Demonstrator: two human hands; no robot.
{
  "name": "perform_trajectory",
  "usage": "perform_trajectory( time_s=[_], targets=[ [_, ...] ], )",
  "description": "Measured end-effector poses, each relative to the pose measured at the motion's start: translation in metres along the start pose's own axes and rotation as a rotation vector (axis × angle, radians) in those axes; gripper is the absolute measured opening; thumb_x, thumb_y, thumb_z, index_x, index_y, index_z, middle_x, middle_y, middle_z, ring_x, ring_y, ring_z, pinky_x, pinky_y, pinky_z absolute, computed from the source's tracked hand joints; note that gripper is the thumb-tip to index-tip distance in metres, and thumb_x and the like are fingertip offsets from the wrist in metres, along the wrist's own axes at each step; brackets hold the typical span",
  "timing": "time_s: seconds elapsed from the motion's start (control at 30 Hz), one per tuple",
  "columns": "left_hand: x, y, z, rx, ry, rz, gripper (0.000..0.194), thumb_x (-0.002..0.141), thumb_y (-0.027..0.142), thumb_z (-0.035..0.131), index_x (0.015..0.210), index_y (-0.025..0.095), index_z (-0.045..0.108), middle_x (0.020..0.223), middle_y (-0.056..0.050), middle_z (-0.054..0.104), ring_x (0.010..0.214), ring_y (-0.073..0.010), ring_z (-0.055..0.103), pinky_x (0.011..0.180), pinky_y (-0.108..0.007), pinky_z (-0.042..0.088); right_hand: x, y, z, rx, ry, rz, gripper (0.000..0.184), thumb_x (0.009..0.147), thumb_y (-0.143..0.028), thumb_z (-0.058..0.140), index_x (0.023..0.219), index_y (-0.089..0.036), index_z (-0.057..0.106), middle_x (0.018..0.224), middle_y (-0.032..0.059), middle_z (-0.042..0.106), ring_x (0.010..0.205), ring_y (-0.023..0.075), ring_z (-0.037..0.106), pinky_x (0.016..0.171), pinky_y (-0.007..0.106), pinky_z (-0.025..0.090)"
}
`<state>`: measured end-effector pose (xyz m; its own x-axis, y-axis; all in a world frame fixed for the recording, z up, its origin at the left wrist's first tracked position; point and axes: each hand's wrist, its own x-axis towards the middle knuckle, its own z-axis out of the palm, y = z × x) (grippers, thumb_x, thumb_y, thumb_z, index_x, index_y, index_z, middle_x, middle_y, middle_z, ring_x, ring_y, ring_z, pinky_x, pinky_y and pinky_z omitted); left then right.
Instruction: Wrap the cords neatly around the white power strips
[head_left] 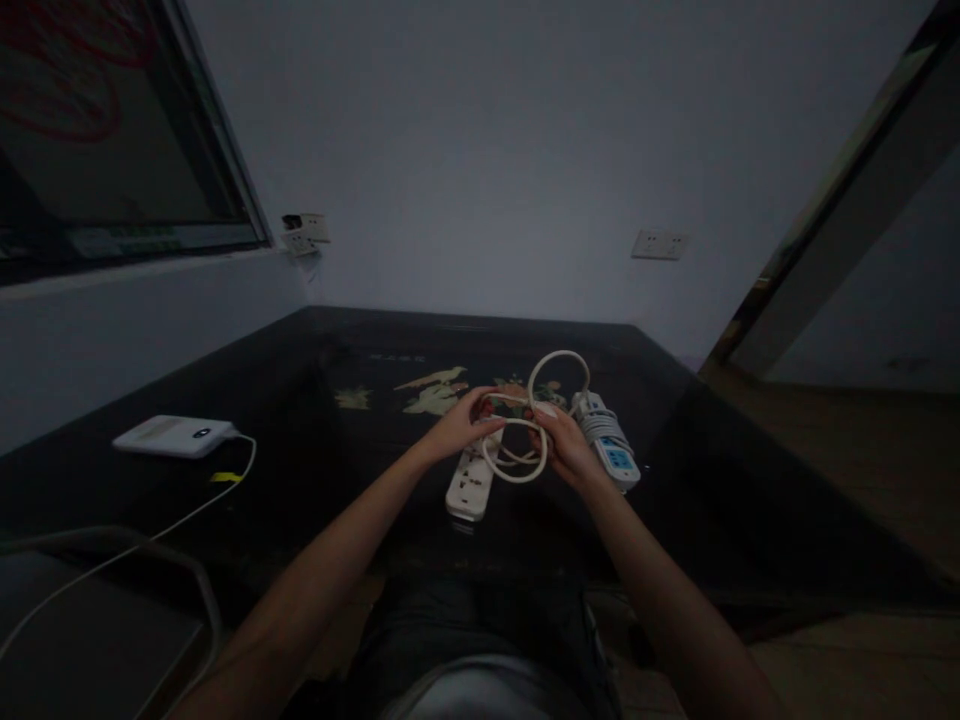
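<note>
A white power strip point(471, 490) lies on the dark table, with its far end close to my hands. Loops of its pale cord point(516, 480) hang between my hands above it, and one larger loop arches up beyond my right hand. My left hand point(466, 422) pinches the cord on the left side of the loops. On the right side, my right hand point(561, 440) is closed around the cord. Just right of it lies a second power strip point(616, 458) with blue socket faces, a grey cord wound around its middle.
A white power bank point(176, 436) with a thin white cable rests at the table's left, near a yellow tag point(226, 477). The black tabletop point(330, 500) bears a bird-and-flower picture. Wall sockets point(660, 244) are behind, and a chair point(97, 620) stands at lower left.
</note>
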<state>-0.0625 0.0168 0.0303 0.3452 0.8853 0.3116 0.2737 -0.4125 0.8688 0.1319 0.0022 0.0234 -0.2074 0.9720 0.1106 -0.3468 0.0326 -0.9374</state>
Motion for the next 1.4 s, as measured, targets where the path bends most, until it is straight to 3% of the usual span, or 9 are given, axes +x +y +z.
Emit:
perform_trajectory(
  time_s=[0.1, 0.23, 0.4, 0.53, 0.83, 1.03, 1.17, 1.4],
  targets=[
    [-0.005, -0.005, -0.001, 0.136, 0.012, 0.02, 0.039, 0.082, 0.041, 0.06, 0.11, 0.016, 0.055, 0.088, -0.004, 0.061, 0.08, -0.0171, 0.057, 0.074, -0.029, 0.045, -0.003, -0.003, 0.004, -0.037, -0.042, -0.008, 0.031, 0.068, -0.043, 0.074, 0.079, -0.017, 0.061, 0.052, -0.0071, 0.049, 0.035, 0.0027, 0.031, 0.031, 0.017, 0.018],
    [-0.008, -0.005, 0.004, 0.207, 0.059, 0.047, 0.029, 0.084, 0.04, 0.057, 0.099, 0.016, 0.059, 0.075, -0.001, 0.059, 0.069, -0.0148, 0.054, 0.065, -0.026, 0.042, -0.004, -0.006, 0.005, -0.058, -0.031, -0.061, 0.032, 0.068, -0.046, 0.073, 0.077, -0.018, 0.061, 0.056, -0.0054, 0.052, 0.04, 0.0046, 0.037, 0.034, 0.017, 0.026],
    [-0.008, -0.003, 0.012, 0.047, 0.045, -0.027, 0.025, 0.082, 0.04, 0.056, 0.076, 0.015, 0.056, 0.06, 0.003, 0.051, 0.055, -0.011, 0.047, 0.053, -0.022, 0.038, -0.003, -0.007, 0.0, -0.121, 0.014, -0.113, 0.032, 0.072, -0.05, 0.07, 0.075, -0.02, 0.059, 0.056, -0.0058, 0.047, 0.045, 0.0064, 0.04, 0.037, 0.017, 0.03],
    [-0.007, -0.003, 0.013, -0.069, 0.041, -0.08, 0.03, 0.08, 0.044, 0.057, 0.071, 0.016, 0.051, 0.057, 0.005, 0.046, 0.05, -0.0086, 0.042, 0.049, -0.021, 0.036, -0.002, -0.007, -0.002, -0.138, 0.025, -0.098, 0.032, 0.072, -0.05, 0.069, 0.076, -0.02, 0.061, 0.055, -0.0059, 0.046, 0.045, 0.0069, 0.039, 0.037, 0.017, 0.03],
    [-0.007, -0.003, 0.01, -0.109, -0.051, -0.024, 0.031, 0.073, 0.033, 0.067, 0.096, 0.015, 0.056, 0.066, 0.004, 0.048, 0.058, -0.0091, 0.046, 0.057, -0.021, 0.039, 0.004, -0.005, -0.008, -0.102, 0.127, -0.075, 0.038, 0.06, -0.048, 0.078, 0.079, -0.018, 0.064, 0.063, -0.0038, 0.057, 0.051, 0.008, 0.048, 0.043, 0.019, 0.037],
    [-0.007, -0.009, 0.016, 0.062, 0.075, 0.06, 0.029, 0.077, 0.023, 0.059, 0.105, 0.016, 0.054, 0.075, 0.002, 0.055, 0.068, -0.0126, 0.053, 0.065, -0.025, 0.045, 0.005, -0.004, -0.009, -0.096, 0.142, -0.061, 0.037, 0.057, -0.043, 0.081, 0.079, -0.019, 0.064, 0.059, -0.0052, 0.055, 0.049, 0.0072, 0.045, 0.044, 0.019, 0.034],
    [-0.007, -0.013, 0.019, 0.131, 0.134, 0.162, 0.038, 0.077, 0.015, 0.057, 0.114, 0.018, 0.05, 0.094, -0.003, 0.062, 0.085, -0.0163, 0.06, 0.079, -0.031, 0.048, 0.004, -0.006, -0.008, -0.073, 0.132, -0.061, 0.036, 0.055, -0.04, 0.083, 0.078, -0.019, 0.064, 0.059, -0.0053, 0.055, 0.048, 0.0064, 0.043, 0.042, 0.02, 0.031],
    [-0.011, -0.009, 0.019, 0.342, 0.214, 0.335, 0.053, 0.077, 0.012, 0.056, 0.127, 0.021, 0.042, 0.119, -0.011, 0.054, 0.111, -0.0229, 0.054, 0.093, -0.042, 0.047, 0.002, -0.009, -0.007, -0.003, 0.13, -0.041, 0.034, 0.051, -0.035, 0.085, 0.075, -0.02, 0.065, 0.06, -0.0055, 0.055, 0.049, 0.0066, 0.045, 0.043, 0.019, 0.035]
  ],
)
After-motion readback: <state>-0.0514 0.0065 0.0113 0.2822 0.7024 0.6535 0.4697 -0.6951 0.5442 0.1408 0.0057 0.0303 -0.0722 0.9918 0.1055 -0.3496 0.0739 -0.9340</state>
